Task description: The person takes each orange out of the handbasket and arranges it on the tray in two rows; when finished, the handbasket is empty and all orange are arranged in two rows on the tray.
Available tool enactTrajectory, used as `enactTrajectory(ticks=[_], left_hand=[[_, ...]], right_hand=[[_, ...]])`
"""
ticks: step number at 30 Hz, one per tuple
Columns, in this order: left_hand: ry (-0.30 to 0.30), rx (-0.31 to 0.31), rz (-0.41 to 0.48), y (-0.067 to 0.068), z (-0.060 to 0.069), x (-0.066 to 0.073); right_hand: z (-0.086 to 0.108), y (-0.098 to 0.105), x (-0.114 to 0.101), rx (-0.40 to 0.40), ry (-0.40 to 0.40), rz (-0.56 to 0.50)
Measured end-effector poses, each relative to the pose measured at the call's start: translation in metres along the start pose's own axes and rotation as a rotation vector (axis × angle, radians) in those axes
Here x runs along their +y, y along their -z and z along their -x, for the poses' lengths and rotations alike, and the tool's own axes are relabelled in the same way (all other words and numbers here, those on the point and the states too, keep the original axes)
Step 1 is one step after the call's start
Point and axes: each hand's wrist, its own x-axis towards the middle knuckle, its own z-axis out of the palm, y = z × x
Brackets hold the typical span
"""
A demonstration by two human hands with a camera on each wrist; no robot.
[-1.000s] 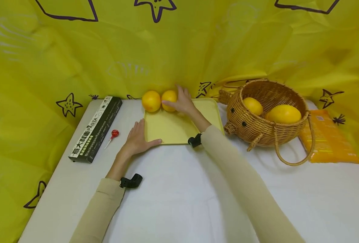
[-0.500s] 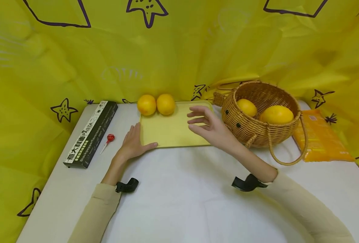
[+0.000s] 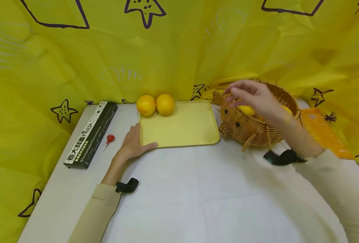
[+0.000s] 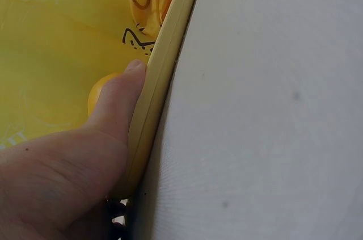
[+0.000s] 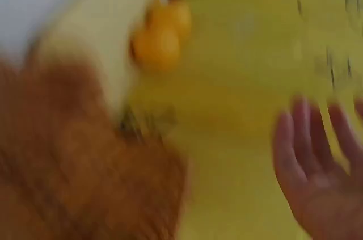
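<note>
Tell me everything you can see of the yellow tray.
The pale yellow tray lies flat on the white table, a shallow rectangle with rounded corners and a low rim, smooth, perhaps plastic. Two oranges sit side by side at its far left corner. The left hand rests at its near left corner, touching the rim.

From where I stand, the tray (image 3: 182,128) is plain pale yellow, with two deep golden oranges (image 3: 165,104) at its far left corner. Left of it, the pasta box (image 3: 91,135) is black with a white, black-lettered band; nearer is a red lollipop (image 3: 110,138) on a white stick. To its right are a golden-brown woven pig basket (image 3: 252,130) with black eyes and an orange packet (image 3: 325,131). Behind it, the yellow backdrop (image 3: 182,50) carries dark purple starfish outlines.
</note>
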Motion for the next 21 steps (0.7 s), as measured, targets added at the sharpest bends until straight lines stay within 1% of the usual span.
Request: enactTrajectory(ticks=[3, 5, 6, 7, 9, 10, 12, 14, 16, 18, 21], left_hand=[[0.001, 0.008, 0.000, 0.002, 0.000, -0.001], [0.006, 0.010, -0.001, 0.004, 0.000, -0.002], [0.007, 0.008, 0.000, 0.005, 0.001, -0.002], [0.009, 0.006, 0.000, 0.005, 0.001, -0.002], [0.013, 0.006, -0.003, 0.006, 0.002, -0.003], [0.014, 0.008, -0.004, 0.006, 0.002, -0.004], [0.012, 0.008, 0.001, 0.005, 0.003, -0.004], [0.006, 0.010, 0.006, 0.004, 0.003, -0.003], [-0.003, 0.008, 0.013, 0.002, 0.003, -0.002], [-0.013, 0.005, 0.015, 0.001, 0.003, 0.000], [-0.017, 0.009, 0.009, 0.001, 0.002, 0.001]], right_hand=[[-0.027, 0.054, -0.007, -0.127, -0.050, 0.157], [-0.042, 0.083, -0.003, -0.202, -0.115, 0.254], [-0.048, 0.095, 0.002, -0.235, -0.157, 0.284], [-0.054, 0.104, 0.007, -0.270, -0.215, 0.317], [-0.062, 0.117, 0.020, -0.339, -0.325, 0.348], [-0.065, 0.122, 0.027, -0.368, -0.378, 0.355], [-0.071, 0.126, 0.039, -0.417, -0.481, 0.337], [-0.076, 0.126, 0.050, -0.421, -0.561, 0.262], [-0.080, 0.122, 0.060, -0.436, -0.613, 0.194], [-0.081, 0.118, 0.068, -0.419, -0.646, 0.138], [-0.078, 0.110, 0.076, -0.357, -0.704, 0.104]])
